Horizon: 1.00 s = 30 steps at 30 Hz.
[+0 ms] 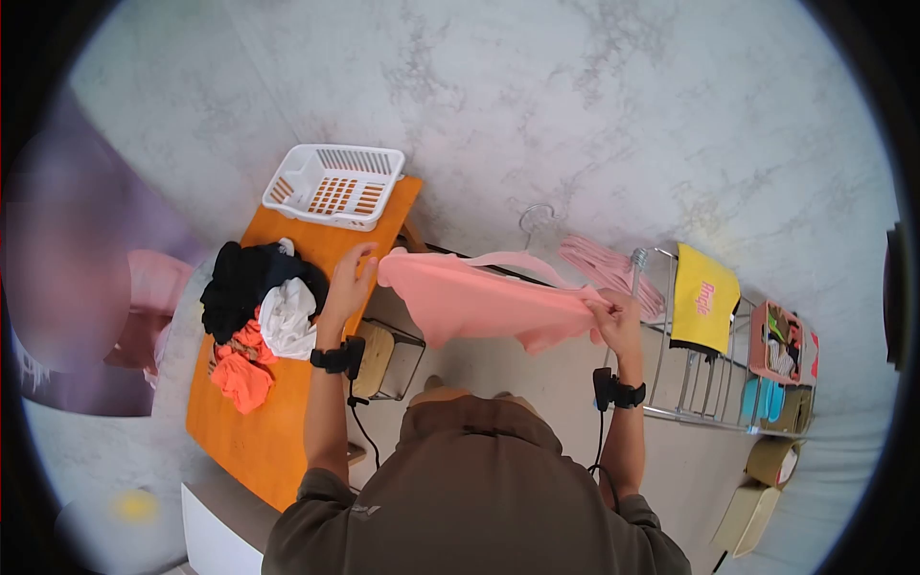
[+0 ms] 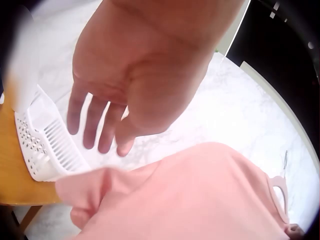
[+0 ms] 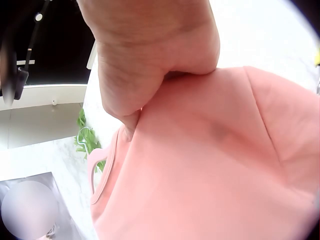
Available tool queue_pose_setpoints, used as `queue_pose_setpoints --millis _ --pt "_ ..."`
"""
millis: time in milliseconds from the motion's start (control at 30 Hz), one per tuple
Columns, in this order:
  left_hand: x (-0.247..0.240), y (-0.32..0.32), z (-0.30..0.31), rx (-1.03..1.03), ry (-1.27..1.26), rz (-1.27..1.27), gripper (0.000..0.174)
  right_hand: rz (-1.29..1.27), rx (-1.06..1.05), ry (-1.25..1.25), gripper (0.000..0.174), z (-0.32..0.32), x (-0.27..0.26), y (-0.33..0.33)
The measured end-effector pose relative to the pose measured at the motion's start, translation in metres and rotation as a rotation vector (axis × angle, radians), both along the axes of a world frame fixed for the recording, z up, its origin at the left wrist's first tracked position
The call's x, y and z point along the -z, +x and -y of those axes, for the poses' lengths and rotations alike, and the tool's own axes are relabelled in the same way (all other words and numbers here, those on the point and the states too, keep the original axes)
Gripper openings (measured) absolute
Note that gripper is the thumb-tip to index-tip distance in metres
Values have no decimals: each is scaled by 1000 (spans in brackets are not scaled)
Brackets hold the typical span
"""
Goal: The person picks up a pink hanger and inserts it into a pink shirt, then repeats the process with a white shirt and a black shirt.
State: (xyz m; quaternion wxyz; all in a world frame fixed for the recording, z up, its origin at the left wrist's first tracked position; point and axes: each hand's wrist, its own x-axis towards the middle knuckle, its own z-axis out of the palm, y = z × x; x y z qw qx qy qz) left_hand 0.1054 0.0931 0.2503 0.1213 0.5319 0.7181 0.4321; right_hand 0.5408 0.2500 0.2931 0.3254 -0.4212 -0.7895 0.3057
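A pink shirt (image 1: 479, 297) hangs stretched out in front of me, with a pink hanger (image 3: 95, 159) showing at its neckline in both wrist views. My right hand (image 1: 618, 321) grips the cloth close to the neckline; its fingertips are partly hidden by the fabric in the right wrist view. At the opposite end, my left hand (image 1: 347, 287) is held off the shirt, its fingers loosely extended and holding nothing. The left wrist view has that hand (image 2: 135, 85) just above a sleeve (image 2: 87, 187).
On the orange table (image 1: 287, 470) at left lie a white basket (image 1: 335, 163) and a pile of black, white and orange clothes (image 1: 287, 316). To the right, a metal rack (image 1: 690, 417) bears a yellow cloth (image 1: 706, 292) and a pink bin (image 1: 762, 345). Pink hangers (image 1: 604, 268) sit beside it.
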Motion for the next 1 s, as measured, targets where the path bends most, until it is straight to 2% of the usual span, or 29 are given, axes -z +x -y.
queue_pose_setpoints --millis 33,100,167,233,267,333,367,467,533,600,633,700,767,933,1000 --pt "-13 13 -6 28 -2 0 34 -24 -19 -33 15 -1 12 4" --pt "-31 40 -15 254 -14 111 34 -52 3 -73 16 4 26 13" --pt "-40 62 -22 378 -56 65 29 -39 -6 -101 15 11 31 19" --pt "-40 73 -31 524 -487 -50 21 -44 12 -111 16 11 51 29" --pt "-39 85 -35 576 -498 -62 21 -48 -12 -124 16 13 63 36" --pt "-36 108 -36 579 -354 -94 14 -97 74 -163 17 22 82 47" --pt "-28 116 -38 628 -367 -103 14 -133 97 -178 17 26 91 55" --pt "14 142 -48 601 -243 -276 17 -93 209 -237 22 43 121 85" --pt "40 160 -52 639 -296 -300 16 -72 274 -271 24 63 147 102" --pt "67 181 -58 628 -384 -310 12 19 415 -8 28 81 168 127" --pt "84 192 -61 643 -390 -315 12 17 430 -16 28 90 169 138" --pt "118 213 -70 664 -343 -280 9 -122 604 -359 32 105 166 160" --pt "151 235 -78 729 -399 -277 10 -118 653 -399 33 120 177 180" --pt "176 290 -91 907 -437 -231 15 -122 732 -424 34 130 173 197" --pt "188 306 -96 974 -435 -164 14 -208 720 -358 38 122 163 195"
